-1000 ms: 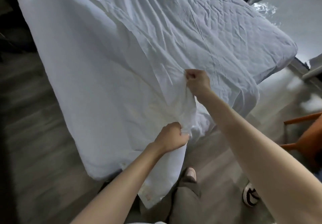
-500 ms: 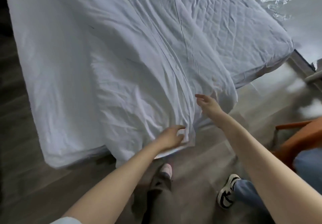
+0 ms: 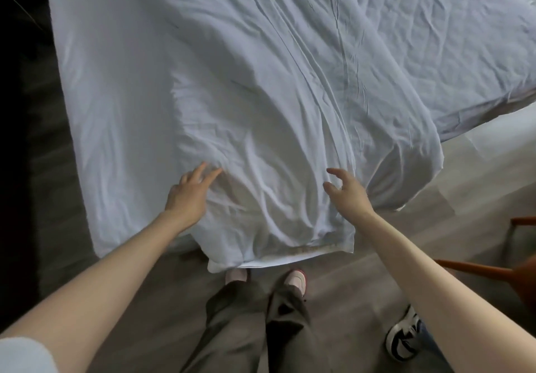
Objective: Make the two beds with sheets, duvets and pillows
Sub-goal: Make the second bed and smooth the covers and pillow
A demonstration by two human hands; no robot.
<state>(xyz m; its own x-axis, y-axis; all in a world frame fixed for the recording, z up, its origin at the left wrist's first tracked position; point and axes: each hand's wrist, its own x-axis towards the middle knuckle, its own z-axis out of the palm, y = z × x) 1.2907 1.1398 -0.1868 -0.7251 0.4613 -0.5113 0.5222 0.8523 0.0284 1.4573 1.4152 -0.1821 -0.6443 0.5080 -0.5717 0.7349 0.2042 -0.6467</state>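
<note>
Through the head camera I look down on the bed (image 3: 464,39), whose quilted top is uncovered at its far right corner. The white sheet (image 3: 246,82) lies rumpled across most of the bed and hangs over the bed's near end. My left hand (image 3: 188,195) rests on the sheet at the bed's near edge, fingers straight and spread. My right hand (image 3: 348,195) is at the same edge of the bed, fingers loosely apart and gripping nothing. I cannot tell whether it touches the sheet. My pink shoes (image 3: 295,278) stand on the floor (image 3: 435,207) just below the bed's near end.
</note>
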